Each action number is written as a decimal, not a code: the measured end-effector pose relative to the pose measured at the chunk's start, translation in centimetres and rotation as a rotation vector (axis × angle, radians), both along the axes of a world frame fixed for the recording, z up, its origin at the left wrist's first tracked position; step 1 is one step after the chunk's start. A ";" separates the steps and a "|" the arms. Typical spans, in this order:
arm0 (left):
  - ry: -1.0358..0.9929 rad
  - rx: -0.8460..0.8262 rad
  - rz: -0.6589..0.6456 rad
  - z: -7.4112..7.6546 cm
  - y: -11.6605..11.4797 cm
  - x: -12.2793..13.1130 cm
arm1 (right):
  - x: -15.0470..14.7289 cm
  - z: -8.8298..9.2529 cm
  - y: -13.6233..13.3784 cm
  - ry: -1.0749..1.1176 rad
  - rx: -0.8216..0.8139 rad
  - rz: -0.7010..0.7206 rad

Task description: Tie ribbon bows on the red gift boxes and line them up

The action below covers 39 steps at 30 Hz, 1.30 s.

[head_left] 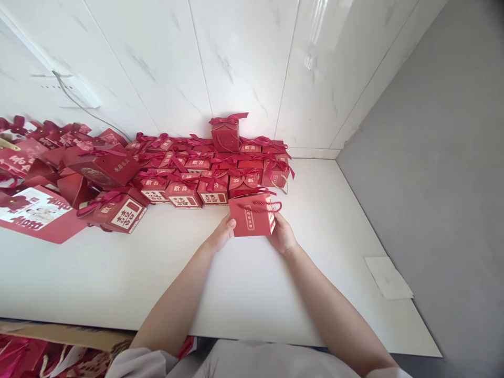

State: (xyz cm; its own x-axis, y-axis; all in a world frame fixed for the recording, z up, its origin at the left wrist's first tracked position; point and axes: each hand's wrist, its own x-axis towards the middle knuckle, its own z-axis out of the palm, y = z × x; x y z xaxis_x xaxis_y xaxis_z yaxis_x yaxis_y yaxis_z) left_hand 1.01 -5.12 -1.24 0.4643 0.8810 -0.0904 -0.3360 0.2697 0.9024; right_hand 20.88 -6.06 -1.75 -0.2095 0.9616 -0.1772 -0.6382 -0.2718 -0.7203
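A small red gift box [252,216] with gold print and a red cord handle sits on the white table [244,283]. My left hand [222,233] grips its left side and my right hand [282,233] grips its right side. It stands at the right end of the front row of several like red boxes [197,181] with ribbon bows. One more box [226,132] sits stacked on top at the back.
Larger red boxes and bags [47,178] pile up at the left. A marble wall [220,63] with a cable rises behind. A white sheet [388,277] hangs over the table's right edge. A cardboard carton [59,346] with red items stands lower left.
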 end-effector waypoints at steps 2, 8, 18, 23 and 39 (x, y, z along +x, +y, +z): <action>0.027 0.016 0.079 0.0 0.1 -0.1 | -0.1 0.1 0.1 -0.003 0.015 -0.023; 0.080 0.090 0.337 0.2 0.8 -0.1 | -0.5 1.0 -1.1 -0.185 0.255 -0.212; 0.051 0.192 0.162 1.5 -0.1 0.0 | 0.0 1.1 -1.6 -0.391 0.321 -0.353; 0.117 0.151 0.186 1.5 0.7 -0.7 | 0.8 0.2 -1.1 -0.448 0.215 -0.469; 0.557 0.367 -0.039 4.6 0.0 -4.8 | 0.7 -0.2 -0.7 -0.358 0.072 -0.371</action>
State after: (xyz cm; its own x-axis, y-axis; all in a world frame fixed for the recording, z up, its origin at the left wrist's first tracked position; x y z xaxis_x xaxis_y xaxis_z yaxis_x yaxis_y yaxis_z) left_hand -3.83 -5.07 3.34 0.4670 0.8840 -0.0231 0.2106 -0.0858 0.9738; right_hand 21.56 -6.74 -1.93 0.2091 0.9722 -0.1058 -0.3925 -0.0157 -0.9196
